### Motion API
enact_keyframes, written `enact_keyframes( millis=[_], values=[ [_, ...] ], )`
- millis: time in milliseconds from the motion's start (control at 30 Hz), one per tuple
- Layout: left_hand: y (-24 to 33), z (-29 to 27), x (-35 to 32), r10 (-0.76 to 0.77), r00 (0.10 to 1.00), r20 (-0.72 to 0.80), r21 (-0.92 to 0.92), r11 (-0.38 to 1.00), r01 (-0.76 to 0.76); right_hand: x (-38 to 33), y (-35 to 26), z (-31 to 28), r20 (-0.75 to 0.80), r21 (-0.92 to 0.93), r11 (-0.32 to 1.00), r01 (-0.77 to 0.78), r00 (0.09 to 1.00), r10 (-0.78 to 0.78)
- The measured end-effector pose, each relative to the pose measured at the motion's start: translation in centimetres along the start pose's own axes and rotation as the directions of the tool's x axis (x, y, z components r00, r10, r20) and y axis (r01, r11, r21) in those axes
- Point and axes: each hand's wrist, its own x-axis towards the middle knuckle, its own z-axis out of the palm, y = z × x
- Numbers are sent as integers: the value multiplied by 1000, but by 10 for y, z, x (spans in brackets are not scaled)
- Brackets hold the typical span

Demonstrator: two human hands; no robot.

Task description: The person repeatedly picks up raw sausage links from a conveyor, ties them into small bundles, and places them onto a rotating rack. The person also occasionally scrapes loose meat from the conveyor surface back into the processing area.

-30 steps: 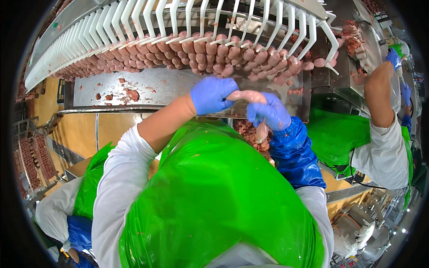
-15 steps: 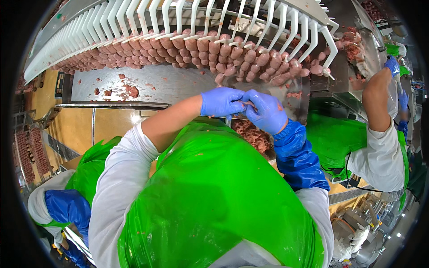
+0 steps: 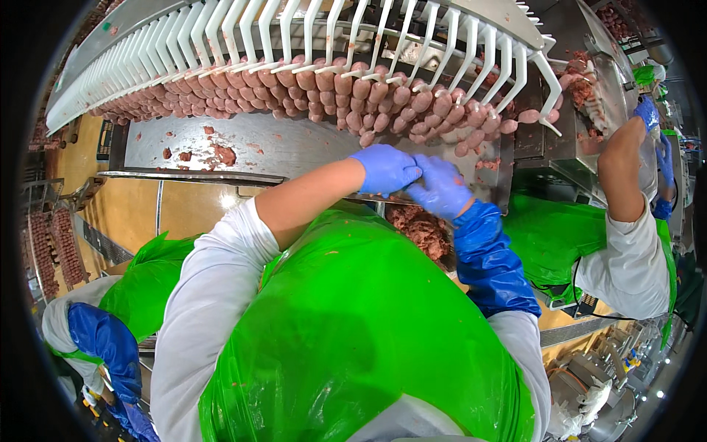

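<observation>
In front of my body, above the metal table's near edge, my two blue-gloved hands are together. My left hand (image 3: 384, 170) has its fingers curled inward, and my right hand (image 3: 443, 186) meets it with bent fingers. Whatever they pinch is hidden by the gloves. Just beyond them, linked sausages (image 3: 324, 99) hang in thick loops from a row of white hooks (image 3: 266, 33). A heap of ground meat (image 3: 421, 227) shows below my right hand, partly covered by my green apron.
Meat scraps (image 3: 223, 155) lie on the metal table (image 3: 287, 144). A co-worker's bare forearm and blue glove (image 3: 646, 114) reach toward a machine (image 3: 589, 81) at the right. Another person in a green apron (image 3: 143, 283) bends at the lower left. Racks of sausages (image 3: 66, 247) stand far left.
A pinkish strip showed between my hands before; now it is out of sight. My right fingers have loosened from a tighter curl. The hooks and table sit slightly shifted in the picture.
</observation>
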Motion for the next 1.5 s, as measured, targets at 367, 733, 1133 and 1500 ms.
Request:
enact_keyframes(
  millis=[367,733,1133,1500],
  values=[
    [-32,8,-29,-67,978,197,106,993,47,-31,128,49,146,-657,665,-356,805,575],
    [-61,31,-6,367,823,-434,296,921,-255,15,-10,45,75,774,633,-10,994,-76],
    [-95,26,12,80,996,-48,-336,938,-91,11,17,-12,-81,867,484,-116,926,368],
    [-91,22,-2,-147,967,-206,-954,251,-165,24,79,51,-427,273,959,80,903,46]
  ],
)
